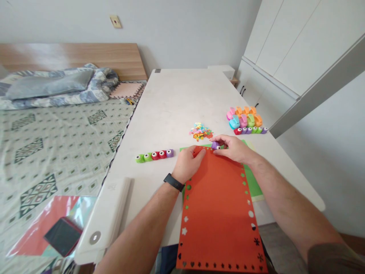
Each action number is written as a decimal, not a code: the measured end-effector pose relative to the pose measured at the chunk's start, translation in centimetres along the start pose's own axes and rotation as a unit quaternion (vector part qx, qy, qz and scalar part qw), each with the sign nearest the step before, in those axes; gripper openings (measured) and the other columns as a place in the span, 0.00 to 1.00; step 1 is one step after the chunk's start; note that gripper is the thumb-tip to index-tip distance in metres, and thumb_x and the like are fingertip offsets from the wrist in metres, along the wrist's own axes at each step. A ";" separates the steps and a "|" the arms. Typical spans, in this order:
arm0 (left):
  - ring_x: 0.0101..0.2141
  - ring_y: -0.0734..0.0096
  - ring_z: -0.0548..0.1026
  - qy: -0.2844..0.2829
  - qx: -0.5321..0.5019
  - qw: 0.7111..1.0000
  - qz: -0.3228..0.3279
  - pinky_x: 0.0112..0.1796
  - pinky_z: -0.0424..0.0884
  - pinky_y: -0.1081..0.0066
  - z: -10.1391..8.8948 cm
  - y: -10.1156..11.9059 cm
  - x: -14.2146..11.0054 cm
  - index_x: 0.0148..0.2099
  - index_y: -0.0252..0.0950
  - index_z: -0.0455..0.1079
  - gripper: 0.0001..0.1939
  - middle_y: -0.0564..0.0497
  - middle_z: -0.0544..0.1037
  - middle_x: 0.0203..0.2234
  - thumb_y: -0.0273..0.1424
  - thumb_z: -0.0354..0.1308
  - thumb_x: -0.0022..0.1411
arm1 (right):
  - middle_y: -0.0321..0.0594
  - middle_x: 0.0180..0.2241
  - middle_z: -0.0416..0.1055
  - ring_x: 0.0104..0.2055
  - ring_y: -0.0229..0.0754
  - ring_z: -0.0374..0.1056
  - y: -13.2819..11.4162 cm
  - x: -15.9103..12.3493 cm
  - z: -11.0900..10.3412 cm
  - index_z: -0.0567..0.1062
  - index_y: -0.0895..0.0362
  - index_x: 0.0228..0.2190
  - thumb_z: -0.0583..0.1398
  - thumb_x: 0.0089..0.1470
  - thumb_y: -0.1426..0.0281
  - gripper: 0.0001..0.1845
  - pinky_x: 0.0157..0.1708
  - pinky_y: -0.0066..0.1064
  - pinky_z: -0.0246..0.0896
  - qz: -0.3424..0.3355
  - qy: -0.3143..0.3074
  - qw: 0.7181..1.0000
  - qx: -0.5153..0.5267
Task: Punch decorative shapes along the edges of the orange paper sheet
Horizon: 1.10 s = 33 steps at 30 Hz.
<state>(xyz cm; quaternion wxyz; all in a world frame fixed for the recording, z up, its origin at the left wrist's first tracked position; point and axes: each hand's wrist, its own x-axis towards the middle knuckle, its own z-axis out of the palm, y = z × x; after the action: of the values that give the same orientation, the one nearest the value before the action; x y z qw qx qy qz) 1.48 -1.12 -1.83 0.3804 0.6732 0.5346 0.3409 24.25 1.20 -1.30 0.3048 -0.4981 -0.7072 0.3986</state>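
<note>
An orange-red paper sheet [216, 205] with small shapes punched along its edges lies toward me, its near end reaching past the table edge. My left hand [189, 163] grips the sheet's far left corner between thumb and fingers. At the far edge, my right hand [230, 147] is closed round a small purple craft punch [216, 146], which sits at the paper's border. Green paper [253, 180] shows underneath on the right. Just beyond the sheet is a pile of colourful punched-out paper bits [201, 131].
Several small punches [154, 155] stand in a row on the left. Larger coloured punches [246, 118] are grouped at the right. A long white device [107, 217] lies along the table's left edge. On the bed are a dark phone-like object [63, 236] and a plastic packet [34, 236].
</note>
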 end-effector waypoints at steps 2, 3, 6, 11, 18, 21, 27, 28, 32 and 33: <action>0.23 0.73 0.67 0.003 0.007 1.000 0.003 0.24 0.56 0.73 -0.1 0.1 0.0 0.29 0.35 0.70 0.18 0.53 0.74 0.21 0.43 0.57 0.65 | 0.41 0.43 0.79 0.43 0.44 0.75 0.1 -0.1 -0.1 0.77 0.55 0.51 0.69 0.49 0.66 0.26 0.49 0.37 0.67 0.002 -0.008 1.000 0.004; 0.24 0.73 0.67 0.004 0.009 1.000 0.006 0.24 0.56 0.73 -0.1 0.1 0.0 0.29 0.35 0.71 0.18 0.53 0.73 0.21 0.43 0.57 0.65 | 0.41 0.43 0.79 0.43 0.44 0.75 0.1 -0.1 -0.2 0.77 0.55 0.51 0.69 0.49 0.66 0.26 0.49 0.37 0.67 0.001 -0.013 1.000 0.004; 0.24 0.73 0.66 0.009 0.014 1.000 0.011 0.24 0.57 0.73 -0.1 0.2 0.0 0.30 0.35 0.71 0.18 0.53 0.73 0.21 0.43 0.56 0.66 | 0.41 0.43 0.79 0.43 0.44 0.74 0.0 -0.2 -0.4 0.78 0.55 0.51 0.69 0.49 0.67 0.26 0.50 0.38 0.67 -0.007 -0.020 1.000 -0.010; 0.25 0.72 0.67 0.009 -0.004 1.000 0.009 0.25 0.58 0.73 -0.2 0.2 0.0 0.32 0.35 0.73 0.18 0.52 0.74 0.23 0.43 0.56 0.66 | 0.40 0.45 0.79 0.45 0.45 0.74 -0.3 -0.3 -0.4 0.77 0.54 0.51 0.68 0.50 0.66 0.25 0.51 0.39 0.67 -0.012 -0.027 0.999 -0.022; 0.25 0.73 0.67 0.011 -0.002 1.000 0.017 0.25 0.59 0.74 -0.2 0.2 -0.1 0.31 0.35 0.71 0.18 0.54 0.73 0.23 0.43 0.55 0.67 | 0.40 0.45 0.79 0.45 0.46 0.74 -0.3 -0.4 -0.5 0.77 0.53 0.51 0.68 0.51 0.65 0.25 0.52 0.41 0.67 -0.017 -0.031 0.999 -0.030; 0.26 0.73 0.68 0.008 -0.001 1.000 0.017 0.25 0.59 0.74 -0.2 0.2 -0.1 0.32 0.35 0.71 0.18 0.53 0.74 0.24 0.44 0.55 0.67 | 0.41 0.45 0.79 0.45 0.46 0.74 -0.4 -0.5 -0.6 0.77 0.54 0.52 0.67 0.53 0.64 0.25 0.52 0.40 0.68 -0.021 -0.043 0.999 -0.014; 0.25 0.74 0.67 0.005 -0.019 1.000 0.019 0.26 0.60 0.74 -0.3 0.2 -0.2 0.32 0.34 0.72 0.18 0.53 0.74 0.24 0.44 0.55 0.66 | 0.43 0.47 0.79 0.46 0.46 0.74 -0.5 -0.6 -0.9 0.77 0.55 0.54 0.67 0.53 0.63 0.26 0.52 0.40 0.68 -0.010 -0.046 0.999 0.027; 0.26 0.74 0.68 0.005 -0.022 1.000 0.018 0.26 0.60 0.74 -0.3 0.2 -0.2 0.32 0.34 0.72 0.19 0.53 0.74 0.24 0.44 0.55 0.66 | 0.43 0.46 0.79 0.46 0.46 0.74 -0.5 -0.7 -1.0 0.77 0.55 0.54 0.68 0.53 0.62 0.26 0.51 0.40 0.68 -0.003 -0.050 0.998 0.035; 0.27 0.72 0.70 -0.004 -0.039 0.999 0.015 0.26 0.62 0.74 -0.2 0.1 -0.2 0.34 0.33 0.73 0.19 0.51 0.77 0.26 0.44 0.55 0.67 | 0.42 0.43 0.79 0.43 0.44 0.74 -0.5 -0.7 -1.2 0.78 0.56 0.51 0.68 0.52 0.62 0.25 0.49 0.39 0.68 0.014 -0.062 0.996 0.066; 0.27 0.72 0.70 -0.005 -0.043 0.999 0.016 0.26 0.62 0.74 -0.2 0.1 -0.2 0.35 0.33 0.74 0.19 0.51 0.77 0.27 0.44 0.55 0.67 | 0.42 0.43 0.79 0.43 0.44 0.74 -0.5 -0.7 -1.2 0.78 0.56 0.51 0.68 0.52 0.62 0.25 0.49 0.39 0.68 0.015 -0.062 0.995 0.075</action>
<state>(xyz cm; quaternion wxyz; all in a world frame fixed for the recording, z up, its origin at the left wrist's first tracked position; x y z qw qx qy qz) 1.31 -1.31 -1.63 0.4060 0.6665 0.5064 0.3666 25.20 0.77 -0.26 0.2910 -0.4582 -0.6854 0.4854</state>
